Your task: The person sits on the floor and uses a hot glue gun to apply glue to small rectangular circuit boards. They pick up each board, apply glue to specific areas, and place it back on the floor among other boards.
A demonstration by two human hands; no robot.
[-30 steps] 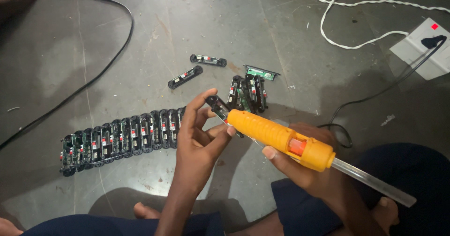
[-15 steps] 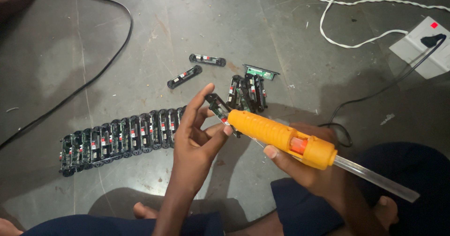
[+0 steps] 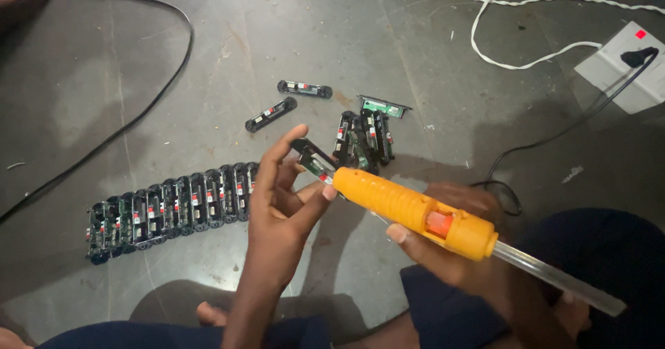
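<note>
The floor [image 3: 208, 58] was bare grey concrete, scuffed and streaked, with small bits of debris scattered over it. A black cable [image 3: 149, 106] curved across its left part. At the upper right a white cord [image 3: 512, 61] looped near a white socket board [image 3: 623, 72] with a black plug in it. Light fell unevenly, dimmer towards the right.

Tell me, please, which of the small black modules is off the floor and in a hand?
The module pinched by the left hand, meeting the orange glue gun's tip. All others lie on the floor.
</note>
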